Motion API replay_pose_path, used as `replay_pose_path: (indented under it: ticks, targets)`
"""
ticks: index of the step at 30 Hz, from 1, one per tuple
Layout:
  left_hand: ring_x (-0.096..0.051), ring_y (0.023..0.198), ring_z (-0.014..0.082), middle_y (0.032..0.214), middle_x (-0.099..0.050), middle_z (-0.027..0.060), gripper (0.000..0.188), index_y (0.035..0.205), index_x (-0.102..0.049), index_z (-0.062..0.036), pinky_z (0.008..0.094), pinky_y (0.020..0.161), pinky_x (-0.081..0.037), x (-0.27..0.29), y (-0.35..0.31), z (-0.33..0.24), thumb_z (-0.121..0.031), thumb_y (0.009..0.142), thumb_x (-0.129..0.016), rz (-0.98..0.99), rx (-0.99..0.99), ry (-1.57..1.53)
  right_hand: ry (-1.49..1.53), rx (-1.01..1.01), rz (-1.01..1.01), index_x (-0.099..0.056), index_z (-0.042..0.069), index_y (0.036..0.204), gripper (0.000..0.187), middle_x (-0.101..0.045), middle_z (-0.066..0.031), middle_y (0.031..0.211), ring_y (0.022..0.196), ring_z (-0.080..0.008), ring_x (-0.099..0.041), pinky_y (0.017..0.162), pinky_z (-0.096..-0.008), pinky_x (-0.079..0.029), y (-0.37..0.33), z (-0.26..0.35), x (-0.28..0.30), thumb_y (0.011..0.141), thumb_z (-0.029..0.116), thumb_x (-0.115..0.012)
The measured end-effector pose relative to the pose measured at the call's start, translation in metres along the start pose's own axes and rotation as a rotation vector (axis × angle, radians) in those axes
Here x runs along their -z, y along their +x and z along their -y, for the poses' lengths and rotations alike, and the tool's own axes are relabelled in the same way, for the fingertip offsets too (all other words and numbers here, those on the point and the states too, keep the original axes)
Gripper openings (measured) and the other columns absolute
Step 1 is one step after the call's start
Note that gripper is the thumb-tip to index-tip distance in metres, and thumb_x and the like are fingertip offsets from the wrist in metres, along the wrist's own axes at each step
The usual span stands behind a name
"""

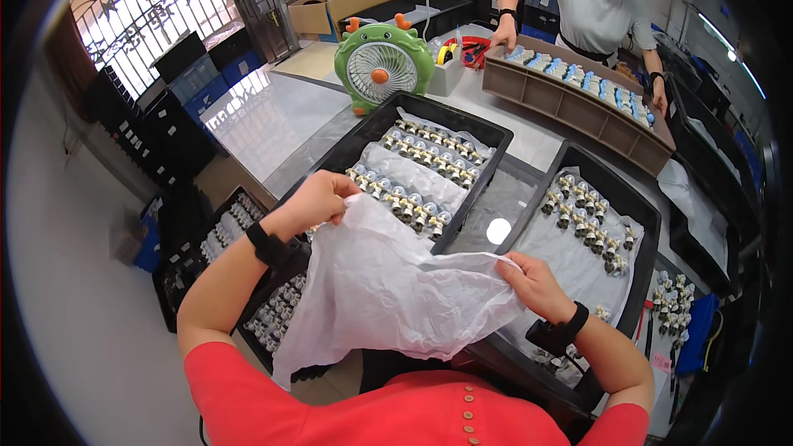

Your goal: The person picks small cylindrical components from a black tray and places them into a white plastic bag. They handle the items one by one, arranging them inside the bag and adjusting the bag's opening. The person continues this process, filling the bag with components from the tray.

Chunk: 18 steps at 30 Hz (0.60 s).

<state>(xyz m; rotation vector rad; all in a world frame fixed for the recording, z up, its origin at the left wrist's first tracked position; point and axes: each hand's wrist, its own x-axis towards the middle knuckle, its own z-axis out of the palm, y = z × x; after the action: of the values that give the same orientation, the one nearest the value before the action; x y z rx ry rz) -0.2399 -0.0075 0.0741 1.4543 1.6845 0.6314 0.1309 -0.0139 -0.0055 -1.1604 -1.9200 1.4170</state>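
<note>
As left hand (320, 201) and right hand (541, 287) pinch one sheet (396, 289) (white, sagging), one green fan (382, 68) stands beyond.

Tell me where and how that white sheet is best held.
Probably pinch the white sheet at both ends of its upper edge, one hand from each side, as the left hand and right hand do. It looks thin and hangs creased and slack, so gripping only one end would likely let it fold.
</note>
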Motion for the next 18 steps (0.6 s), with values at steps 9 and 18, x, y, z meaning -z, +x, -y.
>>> replay_pose_path:
  ticks: [9, 18]
  targets:
    - [-0.061, 0.077, 0.0125, 0.084, -0.067, 0.0041, 0.013, 0.091, -0.069, -0.0034, 0.0260, 0.069, -0.047, 0.030, 0.047, 0.005, -0.008, 0.079, -0.065, -0.101, -0.037, -0.022, -0.245, 0.125, -0.227, -0.055, 0.000, 0.096, 0.021, -0.061, -0.0181, 0.071, 0.065, -0.0252, -0.061, 0.060, -0.0359, -0.045, 0.065, 0.010, 0.022, 0.090, 0.020, -0.055]
    - [-0.066, 0.069, 0.0229, 0.072, -0.067, 0.0125, 0.018, 0.080, -0.070, -0.0046, 0.0358, 0.064, -0.050, 0.040, 0.091, 0.028, -0.021, 0.075, -0.063, -0.296, -0.171, 0.281, -0.611, 0.360, -0.268, -0.062, 0.004, 0.091, 0.015, -0.062, -0.0176, 0.084, 0.081, -0.0386, -0.060, 0.072, -0.0434, -0.048, 0.116, 0.012, 0.039, 0.084, 0.016, -0.058]
